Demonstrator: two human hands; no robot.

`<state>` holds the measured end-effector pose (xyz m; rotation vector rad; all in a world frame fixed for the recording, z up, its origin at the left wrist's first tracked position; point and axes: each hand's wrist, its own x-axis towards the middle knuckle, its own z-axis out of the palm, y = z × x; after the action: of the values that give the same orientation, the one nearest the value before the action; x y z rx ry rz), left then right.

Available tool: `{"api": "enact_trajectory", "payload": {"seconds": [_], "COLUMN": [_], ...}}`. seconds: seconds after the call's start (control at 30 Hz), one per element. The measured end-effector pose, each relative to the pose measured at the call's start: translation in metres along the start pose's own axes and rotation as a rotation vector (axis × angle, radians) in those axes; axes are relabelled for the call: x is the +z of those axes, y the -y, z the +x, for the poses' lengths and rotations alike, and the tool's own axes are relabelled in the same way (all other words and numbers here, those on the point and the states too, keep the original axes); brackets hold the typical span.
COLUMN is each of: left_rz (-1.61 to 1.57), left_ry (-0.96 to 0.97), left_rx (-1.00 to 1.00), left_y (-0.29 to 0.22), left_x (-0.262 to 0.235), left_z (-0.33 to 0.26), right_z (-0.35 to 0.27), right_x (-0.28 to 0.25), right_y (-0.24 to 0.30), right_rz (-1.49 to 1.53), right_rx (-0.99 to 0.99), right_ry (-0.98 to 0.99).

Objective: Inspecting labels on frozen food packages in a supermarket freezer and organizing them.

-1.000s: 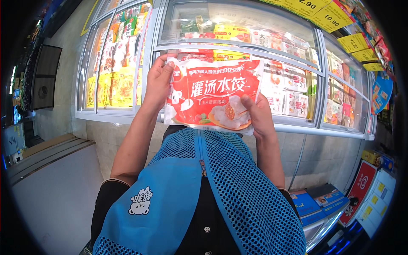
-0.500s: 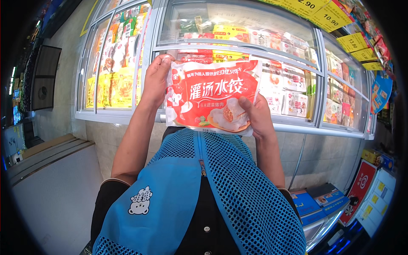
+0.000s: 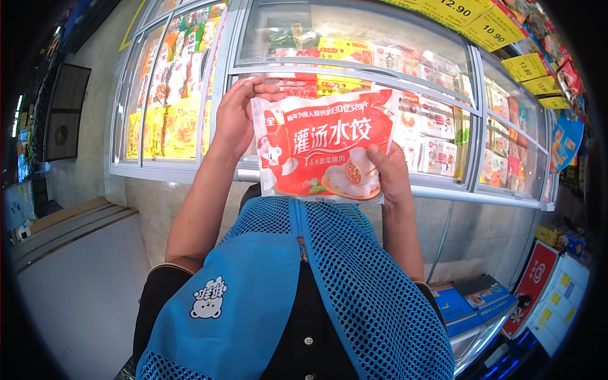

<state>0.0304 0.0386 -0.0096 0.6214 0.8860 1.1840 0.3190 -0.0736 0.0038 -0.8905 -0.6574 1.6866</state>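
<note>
A: What do your hands have?

B: One bag [image 3: 324, 147], red and white, a picture of dumplings on its front. You hold it up flat before you, face toward you, above the chest of your blue mesh vest [image 3: 329, 278].

A: Left hand?

B: Your left hand [image 3: 237, 117] grips the bag's upper left edge. Fingers curled around behind the top corner, thumb along the near side. Closed on the bag.

A: Right hand?

B: Your right hand [image 3: 389, 174] takes the lower right corner. Thumb pressed on the front, next to the dumpling picture; the other fingers go behind the bag, out of sight. It is pinching the bag.

A: Where is the bag in the scene?

B: Centre, between you and the freezer [image 3: 354, 69]. It covers part of the freezer's sliding glass lid [image 3: 288, 31]. Whether it touches the glass, I cannot tell.

A: What's around it?

B: Freezer runs left to right on the far side, full of packets behind glass. Yellow packs [image 3: 171, 130] far left, mixed red and white packs [image 3: 437, 136] to the right of the bag. Yellow price tags [image 3: 481, 25] hang far right, above the freezer. Near left, a white cabinet top [image 3: 76, 278]. Near right, low down, blue boxes [image 3: 472, 301] and a red sign [image 3: 535, 285].
</note>
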Motion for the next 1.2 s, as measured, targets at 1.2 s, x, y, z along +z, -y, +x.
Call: {"api": "enact_trajectory", "payload": {"seconds": [1.2], "left_rz": [-0.157], "left_ry": [-0.210], "left_rx": [-0.277], "left_y": [0.055], "left_x": [0.040], "left_z": [0.028], "right_z": [-0.006], "right_x": [0.088], "right_y": [0.048], "right_rz": [-0.919], "right_rx": [-0.165], "right_ry": [0.076]}}
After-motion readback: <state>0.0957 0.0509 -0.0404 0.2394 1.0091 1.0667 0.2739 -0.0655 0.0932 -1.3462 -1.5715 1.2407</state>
